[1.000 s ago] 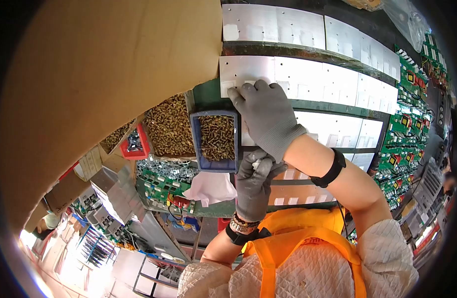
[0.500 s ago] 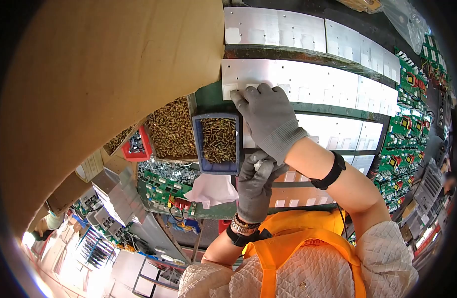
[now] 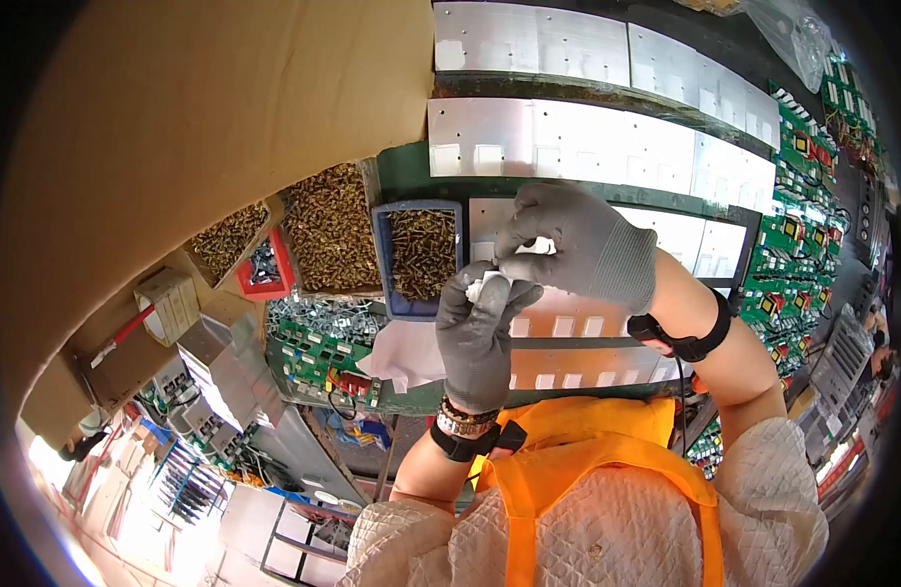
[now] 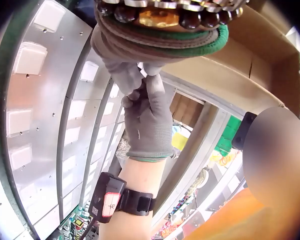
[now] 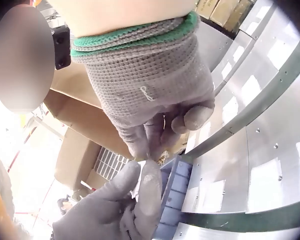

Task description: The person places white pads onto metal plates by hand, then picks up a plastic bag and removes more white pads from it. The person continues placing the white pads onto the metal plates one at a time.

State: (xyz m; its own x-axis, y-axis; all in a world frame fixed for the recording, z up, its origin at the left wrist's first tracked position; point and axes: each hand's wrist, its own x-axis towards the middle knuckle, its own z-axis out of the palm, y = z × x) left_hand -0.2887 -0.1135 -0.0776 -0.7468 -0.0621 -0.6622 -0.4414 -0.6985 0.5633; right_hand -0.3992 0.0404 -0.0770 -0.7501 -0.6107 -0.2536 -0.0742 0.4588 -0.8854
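Observation:
The gloved left hand (image 3: 475, 342) grips a small bunch of thin white pieces (image 3: 490, 286) between thumb and fingers. Against their upper edge, the gloved right hand (image 3: 587, 245) pinches with thumb and forefinger, its other fingers curled. In the right wrist view, the white pieces (image 5: 139, 180) show between the left thumb and forefinger, with the right fingertips meeting at their top. The left wrist view shows the right hand (image 4: 150, 117) meeting the left, whose grip is partly hidden. Metal plates (image 3: 485, 117) with white squares (image 3: 489, 158) lie in rows beyond the hands.
A blue bin (image 3: 380, 249) of screws stands left of the hands, beside a larger box of screws (image 3: 328, 230) and a red bin (image 3: 267, 291). Cardboard (image 3: 225, 98) fills the upper left. Green circuit boards (image 3: 788, 235) line the right side.
The right hand has left the plate in the second row and come down to the left hand, meeting the white pieces. A white square on that plate is now uncovered.

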